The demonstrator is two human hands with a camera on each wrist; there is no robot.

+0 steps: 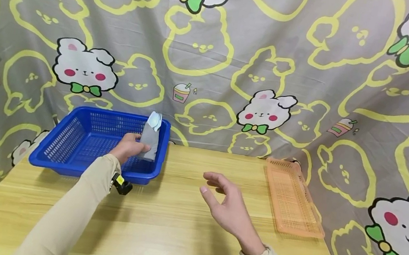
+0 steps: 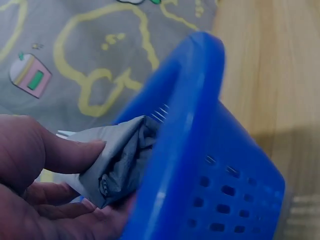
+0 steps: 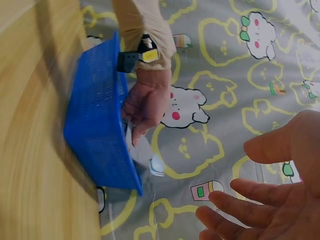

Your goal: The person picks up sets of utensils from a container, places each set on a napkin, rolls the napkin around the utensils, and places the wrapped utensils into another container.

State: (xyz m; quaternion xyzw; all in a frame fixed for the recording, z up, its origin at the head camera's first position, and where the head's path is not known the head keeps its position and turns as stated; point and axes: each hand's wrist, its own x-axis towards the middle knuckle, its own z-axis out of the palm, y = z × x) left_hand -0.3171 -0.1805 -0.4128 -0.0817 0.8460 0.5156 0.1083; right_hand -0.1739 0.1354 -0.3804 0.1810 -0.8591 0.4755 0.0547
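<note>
My left hand (image 1: 129,148) grips a rolled grey napkin (image 1: 149,142), thumb on its front and the other fingers behind it. A pale spoon (image 1: 154,120) and a fork (image 1: 158,123) stick out of the napkin's top end. The bundle is upright at the right end of a blue plastic basket (image 1: 153,176), overlapping its inner wall in the head view. In the left wrist view the napkin's folded lower end (image 2: 125,155) lies close beside the basket's rim (image 2: 197,75). My right hand (image 1: 226,204) hovers over the table, fingers spread and slightly bent, holding nothing.
A shallow orange mesh basket (image 1: 273,211) lies on the right side of the wooden table (image 1: 174,228). A grey curtain (image 1: 209,93) printed with yellow outlines and white rabbits hangs along the back and sides. Each wrist wears a small black camera.
</note>
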